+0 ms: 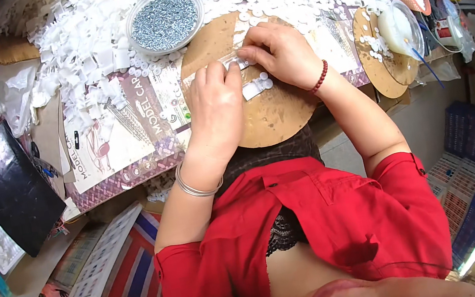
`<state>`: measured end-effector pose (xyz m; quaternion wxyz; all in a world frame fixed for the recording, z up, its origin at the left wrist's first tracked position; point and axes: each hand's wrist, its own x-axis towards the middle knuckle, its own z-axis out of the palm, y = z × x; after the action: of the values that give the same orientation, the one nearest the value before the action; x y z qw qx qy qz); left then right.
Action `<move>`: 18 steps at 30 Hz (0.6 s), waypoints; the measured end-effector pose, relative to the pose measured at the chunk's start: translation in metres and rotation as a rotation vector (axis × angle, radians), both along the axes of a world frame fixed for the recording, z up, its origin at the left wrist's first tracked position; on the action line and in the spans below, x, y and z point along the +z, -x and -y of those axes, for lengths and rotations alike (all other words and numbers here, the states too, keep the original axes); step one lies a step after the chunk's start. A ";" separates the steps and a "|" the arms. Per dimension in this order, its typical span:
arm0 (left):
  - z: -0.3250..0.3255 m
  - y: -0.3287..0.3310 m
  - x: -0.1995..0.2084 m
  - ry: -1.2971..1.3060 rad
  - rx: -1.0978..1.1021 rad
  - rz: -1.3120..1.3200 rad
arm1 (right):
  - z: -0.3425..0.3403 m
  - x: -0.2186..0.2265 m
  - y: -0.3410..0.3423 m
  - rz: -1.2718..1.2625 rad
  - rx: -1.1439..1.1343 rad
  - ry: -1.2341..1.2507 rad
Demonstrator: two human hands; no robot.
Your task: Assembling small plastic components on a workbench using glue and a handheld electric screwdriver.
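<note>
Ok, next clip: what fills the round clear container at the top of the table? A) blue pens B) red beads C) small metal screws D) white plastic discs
C: the round clear container holds a heap of small grey metal screws, while white plastic pieces lie piled around it on the table.

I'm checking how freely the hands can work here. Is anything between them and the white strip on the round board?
Nothing visible is. The left hand and the right hand both already touch the white strip on the round board.
</note>
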<state>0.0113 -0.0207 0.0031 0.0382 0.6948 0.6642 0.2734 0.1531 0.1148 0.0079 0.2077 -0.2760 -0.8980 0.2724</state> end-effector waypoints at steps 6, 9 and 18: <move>0.001 -0.007 0.000 -0.014 0.004 -0.035 | 0.004 0.009 0.004 0.008 -0.091 0.339; 0.000 -0.006 0.000 -0.023 0.005 -0.058 | 0.004 0.018 0.011 0.123 -0.134 0.306; -0.001 0.000 0.003 -0.040 -0.016 0.190 | 0.006 0.003 -0.013 -0.133 0.059 -0.035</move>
<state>0.0109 -0.0195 0.0062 0.0895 0.6717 0.6462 0.3511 0.1658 0.1087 0.0110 0.2634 -0.2272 -0.8947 0.2804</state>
